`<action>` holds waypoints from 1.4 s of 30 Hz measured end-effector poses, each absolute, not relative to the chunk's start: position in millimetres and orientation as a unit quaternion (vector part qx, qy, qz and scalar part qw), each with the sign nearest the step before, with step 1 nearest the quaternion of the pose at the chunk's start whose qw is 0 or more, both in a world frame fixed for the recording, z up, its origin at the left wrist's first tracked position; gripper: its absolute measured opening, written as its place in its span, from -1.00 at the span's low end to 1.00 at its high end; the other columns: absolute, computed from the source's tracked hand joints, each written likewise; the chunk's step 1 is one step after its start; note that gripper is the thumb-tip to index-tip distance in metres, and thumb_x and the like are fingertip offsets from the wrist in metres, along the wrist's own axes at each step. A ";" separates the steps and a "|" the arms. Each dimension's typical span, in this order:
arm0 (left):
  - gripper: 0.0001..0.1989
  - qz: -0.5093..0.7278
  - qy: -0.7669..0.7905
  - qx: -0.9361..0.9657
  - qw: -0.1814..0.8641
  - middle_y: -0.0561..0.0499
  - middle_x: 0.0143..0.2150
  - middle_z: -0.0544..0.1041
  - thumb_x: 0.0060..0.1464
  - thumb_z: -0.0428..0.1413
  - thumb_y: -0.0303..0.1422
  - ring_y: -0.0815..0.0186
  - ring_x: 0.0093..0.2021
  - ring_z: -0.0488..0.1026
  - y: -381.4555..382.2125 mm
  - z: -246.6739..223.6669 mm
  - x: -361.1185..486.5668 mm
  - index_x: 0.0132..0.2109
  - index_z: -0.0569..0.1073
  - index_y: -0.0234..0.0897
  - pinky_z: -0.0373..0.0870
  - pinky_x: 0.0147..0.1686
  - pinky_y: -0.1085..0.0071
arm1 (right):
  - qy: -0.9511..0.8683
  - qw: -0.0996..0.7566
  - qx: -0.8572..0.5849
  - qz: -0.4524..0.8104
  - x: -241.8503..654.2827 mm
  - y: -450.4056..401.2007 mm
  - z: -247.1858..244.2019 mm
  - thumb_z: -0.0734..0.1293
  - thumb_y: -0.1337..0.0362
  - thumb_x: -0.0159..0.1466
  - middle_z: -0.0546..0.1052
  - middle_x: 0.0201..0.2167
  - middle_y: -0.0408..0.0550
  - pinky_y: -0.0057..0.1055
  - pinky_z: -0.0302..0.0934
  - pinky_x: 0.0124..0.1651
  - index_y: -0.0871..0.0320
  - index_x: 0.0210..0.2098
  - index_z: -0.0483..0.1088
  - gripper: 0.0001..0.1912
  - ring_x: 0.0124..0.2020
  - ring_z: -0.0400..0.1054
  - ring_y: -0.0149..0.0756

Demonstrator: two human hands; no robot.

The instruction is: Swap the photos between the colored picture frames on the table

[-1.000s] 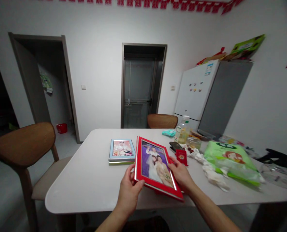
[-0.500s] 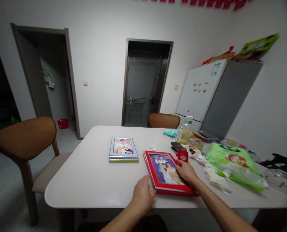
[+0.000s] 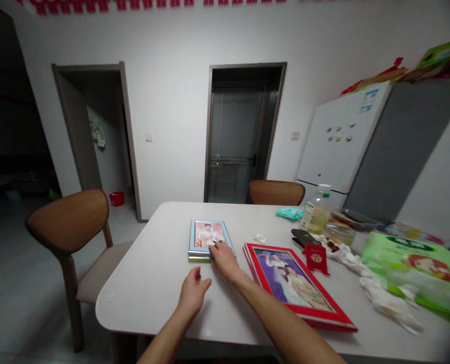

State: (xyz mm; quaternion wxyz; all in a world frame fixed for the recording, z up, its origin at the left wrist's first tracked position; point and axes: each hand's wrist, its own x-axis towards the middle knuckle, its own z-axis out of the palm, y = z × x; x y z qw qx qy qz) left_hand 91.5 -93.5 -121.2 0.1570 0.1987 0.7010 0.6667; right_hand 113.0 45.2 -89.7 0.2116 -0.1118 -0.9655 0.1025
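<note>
A light blue photo frame (image 3: 191, 241) lies on top of another frame with a green edge (image 3: 200, 259), both flat on the white table. Over its near right corner is my right hand (image 3: 225, 260), fingers curled on the border and partly hiding the picture. Just short of the stack, my left hand (image 3: 192, 290) hovers over the tabletop, thumb and fingers apart, holding nothing. To the right, a larger red photo frame (image 3: 261, 280) with a wedding picture rests on a stack of red frames, and my right forearm crosses in front of its near left side.
Beyond the red frame are a small red stand (image 3: 316, 259), a black phone-like object (image 3: 304, 237), a bottle (image 3: 316, 210), crumpled tissues (image 3: 388, 301) and a green tissue pack (image 3: 414, 263). A wooden chair (image 3: 71, 220) stands at the left of the white table (image 3: 145, 298).
Both hands have left the red frame and moved left. The right hand has come onto the light blue frame; the left has opened near it. The view has shifted.
</note>
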 end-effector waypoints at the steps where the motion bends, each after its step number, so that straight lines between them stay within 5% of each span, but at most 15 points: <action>1: -0.55 0.683 0.687 0.183 0.167 -0.28 -0.07 0.39 -0.25 0.17 -0.36 0.14 -0.07 0.34 -94.2 -121.9 89.7 -0.14 0.32 -0.42 0.21 -0.09 0.31 | -0.967 0.208 -0.108 0.098 113.6 43.6 -89.6 0.21 0.45 0.00 0.39 -0.26 0.08 -0.34 0.03 -0.16 0.24 -0.26 0.35 -0.72 -0.18 0.19 -0.19; 9: -0.59 0.783 0.561 0.150 0.224 -0.14 -0.24 0.48 -0.12 0.10 -0.17 0.25 -0.22 0.43 -109.2 -105.4 108.9 -0.16 0.37 -0.37 0.30 -0.19 0.34 | -0.957 0.246 -0.048 0.146 157.8 -0.7 -74.5 0.24 0.40 0.02 0.32 -0.29 -0.02 -0.37 0.05 -0.17 0.18 -0.25 0.30 -0.73 -0.23 0.14 -0.27; 16: -0.66 0.803 0.568 0.158 0.093 -0.13 -0.24 0.51 -0.15 0.14 -0.24 0.13 -0.16 0.40 -126.6 -80.6 133.5 -0.22 0.42 -0.39 0.26 -0.12 0.31 | -0.870 0.262 -0.029 0.416 194.3 -35.9 -59.7 0.25 0.37 0.00 0.34 -0.19 -0.01 -0.31 0.07 -0.08 0.12 -0.22 0.33 -0.69 -0.14 0.18 -0.24; 20: -0.70 0.705 0.659 0.261 -0.009 -0.09 -0.14 0.47 -0.03 0.03 -0.34 0.15 -0.10 0.37 -147.6 -73.3 142.6 -0.10 0.36 -0.31 0.26 -0.09 0.29 | -0.698 0.225 -0.118 0.670 204.7 -23.1 -49.3 0.23 0.16 0.05 0.30 -0.02 0.00 -0.31 0.13 -0.11 0.08 -0.02 0.19 -0.52 -0.06 0.20 -0.22; 24: -0.59 0.534 0.705 0.454 -0.111 -0.08 0.02 0.36 0.00 -0.07 -0.52 0.19 0.02 0.27 -158.9 -84.0 154.7 0.04 0.25 -0.22 0.20 0.00 0.27 | -0.547 0.216 -0.138 0.797 214.1 -10.3 -38.9 0.16 0.02 0.11 0.34 -0.04 -0.01 -0.35 0.18 -0.19 0.02 0.07 0.05 -0.44 -0.12 0.28 -0.27; 30: -0.45 0.349 0.710 0.590 -0.163 -0.16 0.09 0.26 -0.09 -0.10 -0.63 0.20 0.08 0.19 -162.1 -109.7 169.7 0.09 0.15 -0.24 0.25 -0.02 0.33 | -0.584 0.193 -0.145 0.775 224.9 -0.6 -54.0 0.26 0.18 0.02 0.50 -0.38 -0.12 -0.44 0.21 -0.36 0.09 0.04 0.13 -0.43 -0.43 0.37 -0.33; 35: -0.34 0.349 0.733 0.559 -0.169 -0.27 0.04 0.29 -0.30 -0.06 -0.65 0.10 0.04 0.24 -166.2 -127.0 171.9 0.06 0.11 -0.37 0.29 -0.05 0.23 | -0.635 0.184 -0.228 0.714 221.9 10.2 -85.9 0.25 0.30 -0.06 0.40 -0.66 -0.26 -0.53 0.13 -0.54 0.25 0.05 0.12 -0.35 -0.66 0.25 -0.46; 38: -0.36 0.365 0.741 0.545 -0.143 -0.22 0.02 0.30 -0.29 -0.02 -0.63 0.14 0.03 0.24 -167.2 -129.4 173.5 0.04 0.10 -0.33 0.28 -0.04 0.24 | -0.677 0.199 -0.226 0.671 217.7 14.7 -96.4 0.21 0.36 -0.07 0.42 -0.64 -0.23 -0.53 0.12 -0.54 0.25 0.01 0.19 -0.41 -0.64 0.25 -0.45; 42: -0.22 0.343 0.771 0.518 -0.141 -0.24 0.12 0.17 -0.30 0.00 -0.64 0.11 0.12 0.09 -167.5 -126.5 175.6 0.14 -0.05 -0.31 0.19 0.01 0.13 | -0.719 0.201 -0.220 0.628 217.3 21.2 -106.0 0.19 0.39 -0.07 0.50 -0.41 -0.08 -0.45 0.20 -0.31 0.23 -0.05 0.28 -0.46 -0.42 0.35 -0.35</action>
